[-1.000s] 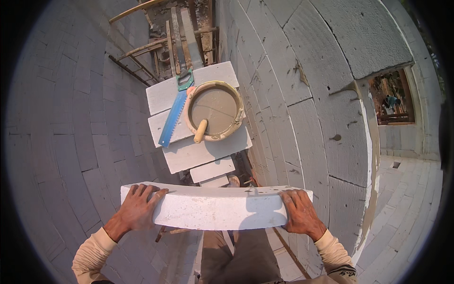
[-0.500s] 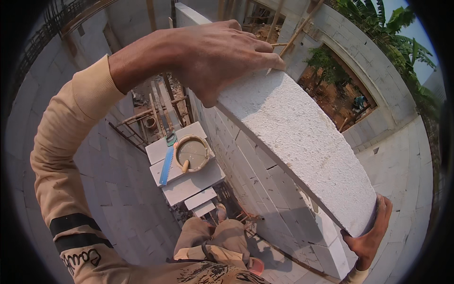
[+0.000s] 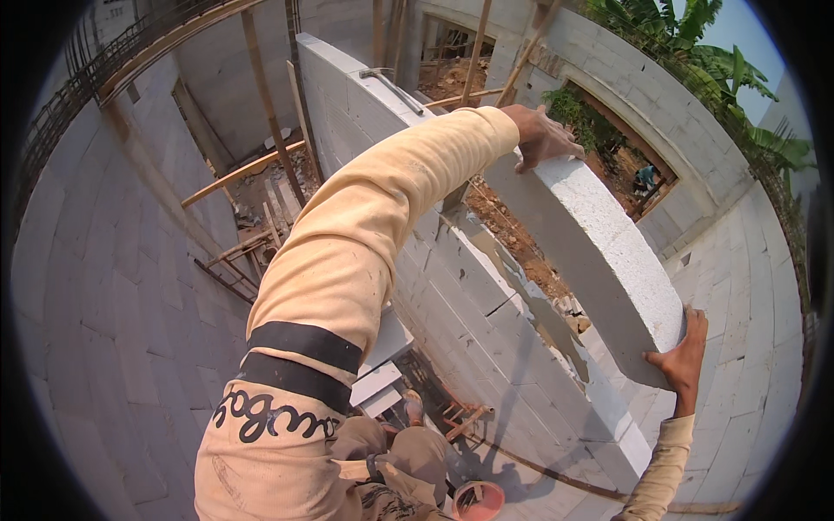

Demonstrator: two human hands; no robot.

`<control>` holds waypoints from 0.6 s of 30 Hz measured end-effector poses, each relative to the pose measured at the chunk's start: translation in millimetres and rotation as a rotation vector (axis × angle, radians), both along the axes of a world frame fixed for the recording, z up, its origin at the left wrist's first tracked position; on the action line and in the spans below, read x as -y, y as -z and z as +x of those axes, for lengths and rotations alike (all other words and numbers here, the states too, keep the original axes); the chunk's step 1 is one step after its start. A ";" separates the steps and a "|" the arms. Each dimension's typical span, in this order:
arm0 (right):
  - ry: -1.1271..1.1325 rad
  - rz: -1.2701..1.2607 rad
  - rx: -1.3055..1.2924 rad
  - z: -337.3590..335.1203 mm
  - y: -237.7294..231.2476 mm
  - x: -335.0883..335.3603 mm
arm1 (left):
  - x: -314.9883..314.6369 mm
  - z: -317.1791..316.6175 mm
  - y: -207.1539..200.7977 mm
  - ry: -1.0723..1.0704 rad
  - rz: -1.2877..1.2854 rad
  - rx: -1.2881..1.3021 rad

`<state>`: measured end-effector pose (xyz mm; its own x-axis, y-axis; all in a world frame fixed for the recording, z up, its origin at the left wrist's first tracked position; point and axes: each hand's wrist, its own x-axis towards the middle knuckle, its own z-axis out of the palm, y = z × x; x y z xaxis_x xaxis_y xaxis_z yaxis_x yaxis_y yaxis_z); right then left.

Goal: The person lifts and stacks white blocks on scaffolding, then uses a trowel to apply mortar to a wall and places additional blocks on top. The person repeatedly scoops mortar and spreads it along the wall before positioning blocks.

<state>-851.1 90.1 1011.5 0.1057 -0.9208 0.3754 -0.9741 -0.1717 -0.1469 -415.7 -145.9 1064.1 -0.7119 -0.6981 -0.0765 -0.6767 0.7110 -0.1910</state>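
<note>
A long white aerated concrete block [image 3: 612, 243] is held between my two hands, raised on the far side of the wall. My left hand [image 3: 546, 139] grips its far end, the fingers over the top edge. On the near end my right hand [image 3: 685, 360] is closed, thumb on the grey side face. Below and left of the block runs the block wall [image 3: 486, 321], its top edge carrying a smeared strip of wet grey mortar [image 3: 556, 326]. A gap shows between block and mortar.
A hammer [image 3: 391, 87] lies on the wall's higher far section. Pale blocks [image 3: 378, 386] are stacked below my left sleeve. By my legs stands a pink bucket [image 3: 478, 501]. Timber props [image 3: 269, 104] rise at the back left. Beyond the wall is a window opening [image 3: 625, 161].
The block has moved right and away, past the wall top, with both hands still on it. My left arm now reaches across and covers the mortar bucket and saw. The mortar strip and hammer have come into view.
</note>
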 end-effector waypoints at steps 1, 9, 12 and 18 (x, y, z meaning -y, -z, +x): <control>0.000 0.005 -0.003 1.5 9.0 2.3 | 5.4 0.0 9.1 -0.005 0.028 0.002; -0.121 0.154 0.083 11.2 66.2 30.3 | 31.3 7.8 86.9 -0.042 0.242 0.066; -0.129 0.186 0.083 16.7 83.8 40.4 | 39.0 16.1 109.0 -0.053 0.224 0.051; -0.189 0.218 0.092 24.5 105.7 58.2 | 49.0 31.8 132.5 -0.082 0.265 0.069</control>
